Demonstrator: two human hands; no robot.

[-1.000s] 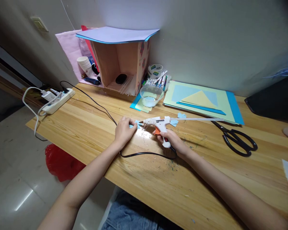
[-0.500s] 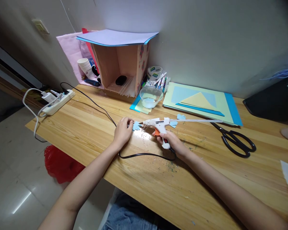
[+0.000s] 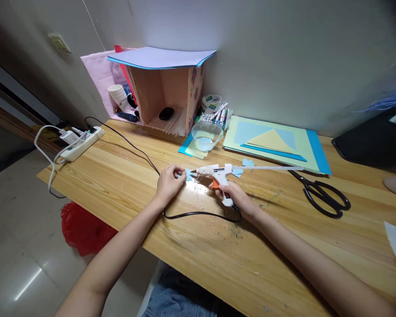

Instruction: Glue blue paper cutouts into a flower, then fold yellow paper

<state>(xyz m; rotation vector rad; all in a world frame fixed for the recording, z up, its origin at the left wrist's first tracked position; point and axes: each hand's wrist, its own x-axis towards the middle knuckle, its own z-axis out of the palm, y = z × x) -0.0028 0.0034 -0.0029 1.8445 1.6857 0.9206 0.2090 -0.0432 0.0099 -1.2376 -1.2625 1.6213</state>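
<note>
My right hand (image 3: 235, 196) is wrapped round the handle of a white glue gun (image 3: 219, 174) with an orange trigger. A long clear glue stick (image 3: 267, 167) sticks out of its back end. The gun's nozzle points left, close to a small light blue paper piece (image 3: 189, 175). My left hand (image 3: 170, 181) pinches that paper piece at its left side, fingers closed. More light blue paper cutouts (image 3: 247, 163) lie on the table behind the gun. The gun's black cord (image 3: 198, 214) loops across the wood below both hands.
Black-handled scissors (image 3: 326, 193) lie at the right. Behind stand a clear plastic bowl (image 3: 207, 137), markers (image 3: 220, 115), stacked coloured paper (image 3: 312, 154) and an open cardboard box (image 3: 174, 90). A white power strip (image 3: 82, 144) sits at the left edge; a red bag (image 3: 84, 229) is below.
My left fingers have lifted and shifted slightly on the blue paper piece, which looks a little turned. The glue gun stays nearly in place, and the view has tilted slightly.
</note>
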